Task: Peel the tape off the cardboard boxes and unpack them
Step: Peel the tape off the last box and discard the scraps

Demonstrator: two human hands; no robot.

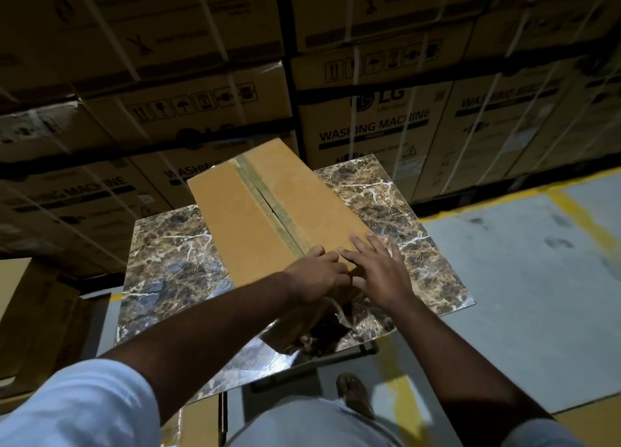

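I see a closed cardboard box [268,208] lying across the middle of a marble-patterned table [168,262], reaching past its far edge. Tape [268,201] runs along the box's centre seam. My left hand [319,275] curls at the tape's near end; its fingertips are hidden. My right hand [379,272] lies flat, fingers spread, on the box's near corner.

The picture is dim and a little soft. The most light is seen on the box [268,208] top and the floor [524,278] at 3 o'clock. Glare is seen on the table [161,265]. Corners are dark, and edges are bent and blurred.
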